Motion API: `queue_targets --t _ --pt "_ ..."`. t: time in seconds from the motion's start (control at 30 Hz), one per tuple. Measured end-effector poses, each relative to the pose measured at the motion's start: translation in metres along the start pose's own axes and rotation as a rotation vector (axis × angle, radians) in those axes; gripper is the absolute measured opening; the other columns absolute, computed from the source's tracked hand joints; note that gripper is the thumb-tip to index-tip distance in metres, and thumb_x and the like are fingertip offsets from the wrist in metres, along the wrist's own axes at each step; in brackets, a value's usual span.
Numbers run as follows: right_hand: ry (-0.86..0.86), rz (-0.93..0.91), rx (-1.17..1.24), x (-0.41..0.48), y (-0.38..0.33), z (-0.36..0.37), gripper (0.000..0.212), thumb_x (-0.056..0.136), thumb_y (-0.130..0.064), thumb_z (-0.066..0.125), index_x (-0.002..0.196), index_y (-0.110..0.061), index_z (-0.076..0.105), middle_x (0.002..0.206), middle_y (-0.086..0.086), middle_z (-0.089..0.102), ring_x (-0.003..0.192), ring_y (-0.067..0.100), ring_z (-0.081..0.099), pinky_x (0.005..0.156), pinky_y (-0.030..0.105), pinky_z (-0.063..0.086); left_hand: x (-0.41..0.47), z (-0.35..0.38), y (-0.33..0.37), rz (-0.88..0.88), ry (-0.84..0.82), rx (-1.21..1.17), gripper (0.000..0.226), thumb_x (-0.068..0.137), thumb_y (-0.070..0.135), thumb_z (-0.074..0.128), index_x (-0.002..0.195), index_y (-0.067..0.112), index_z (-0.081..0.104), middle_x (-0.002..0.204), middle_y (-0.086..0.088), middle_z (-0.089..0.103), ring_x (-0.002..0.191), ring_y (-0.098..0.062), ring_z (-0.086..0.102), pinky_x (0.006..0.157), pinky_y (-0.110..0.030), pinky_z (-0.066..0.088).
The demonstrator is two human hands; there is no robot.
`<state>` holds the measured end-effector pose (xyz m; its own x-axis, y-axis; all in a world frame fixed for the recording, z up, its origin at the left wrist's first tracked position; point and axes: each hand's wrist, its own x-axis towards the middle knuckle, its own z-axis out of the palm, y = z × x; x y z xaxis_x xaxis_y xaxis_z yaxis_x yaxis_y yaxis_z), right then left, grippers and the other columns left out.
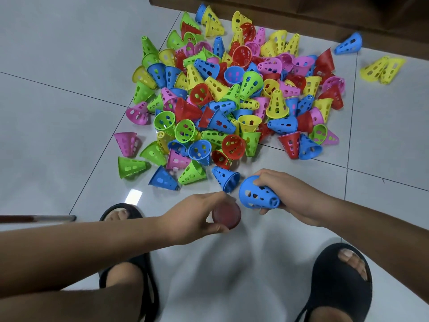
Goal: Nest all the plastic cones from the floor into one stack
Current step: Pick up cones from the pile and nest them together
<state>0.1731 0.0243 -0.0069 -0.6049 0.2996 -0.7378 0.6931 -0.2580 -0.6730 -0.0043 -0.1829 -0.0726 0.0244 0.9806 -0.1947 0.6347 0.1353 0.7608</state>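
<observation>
A big heap of perforated plastic cones (234,89) in red, blue, green, yellow and pink covers the tiled floor ahead of me. My right hand (290,196) grips a blue cone (258,195) lying sideways, its narrow tip pointing toward me. My left hand (199,217) holds a red cone (227,216), blurred, its wide mouth facing the blue one. The two held cones are close together but apart. Another blue cone (226,178) lies on the floor just beyond my hands.
Two yellow cones (383,69) and a lone blue cone (349,44) lie apart at the right. A brown wooden furniture base (301,10) runs along the back. A dark rod (37,218) lies at the left. My feet in black slippers (341,282) flank bare floor.
</observation>
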Motion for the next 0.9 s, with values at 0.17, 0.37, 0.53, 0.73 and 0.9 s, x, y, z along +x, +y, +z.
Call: queue_targets --t 0.17,0.37,0.53,0.73,0.9 --pt "-0.004 -0.009 -0.089 0.000 0.001 0.014 0.026 0.100 -0.031 0.056 0.109 -0.010 0.069 0.110 0.013 0.071 0.091 0.026 0.072 0.086 0.050 0.063 -0.010 -0.016 -0.014 -0.029 0.047 0.080 0.066 0.091 0.050 0.082 0.146 0.029 0.053 0.143 0.017 0.058 0.129 -0.002 0.058 0.104 -0.022 0.049" --pt "0.028 -0.033 -0.204 -0.006 -0.006 0.029 0.025 0.091 -0.042 0.056 0.103 -0.024 0.068 0.111 0.009 0.070 0.088 0.019 0.065 0.077 0.046 0.058 -0.016 -0.039 -0.036 -0.048 0.164 0.209 0.046 0.093 0.042 0.080 0.133 0.029 0.061 0.130 0.015 0.060 0.118 -0.007 0.058 0.096 -0.025 0.051" --pt "0.002 -0.058 -0.254 -0.009 -0.014 0.038 0.016 0.096 -0.038 0.053 0.101 -0.032 0.067 0.111 0.009 0.068 0.084 0.015 0.057 0.074 0.037 0.045 -0.010 -0.051 -0.060 -0.072 0.269 0.374 0.046 0.085 0.028 0.086 0.126 0.021 0.064 0.126 0.005 0.063 0.113 -0.023 0.060 0.092 -0.038 0.052" --pt "-0.003 0.001 -0.324 -0.011 -0.011 0.045 0.018 0.101 -0.037 0.052 0.113 -0.036 0.066 0.111 -0.002 0.070 0.101 0.024 0.071 0.086 0.040 0.058 -0.011 -0.056 -0.087 -0.192 0.203 0.559 0.062 0.078 0.038 0.084 0.134 0.027 0.057 0.137 0.006 0.055 0.121 -0.027 0.053 0.090 -0.046 0.050" --pt "0.005 0.075 -0.219 -0.006 -0.003 0.051 0.016 0.101 -0.035 0.057 0.109 -0.029 0.068 0.116 -0.005 0.068 0.074 0.019 0.080 0.105 0.046 0.055 -0.014 -0.053 -0.105 -0.257 0.126 0.638 0.073 0.072 0.039 0.083 0.137 0.026 0.055 0.137 0.000 0.055 0.119 -0.030 0.054 0.089 -0.045 0.048"
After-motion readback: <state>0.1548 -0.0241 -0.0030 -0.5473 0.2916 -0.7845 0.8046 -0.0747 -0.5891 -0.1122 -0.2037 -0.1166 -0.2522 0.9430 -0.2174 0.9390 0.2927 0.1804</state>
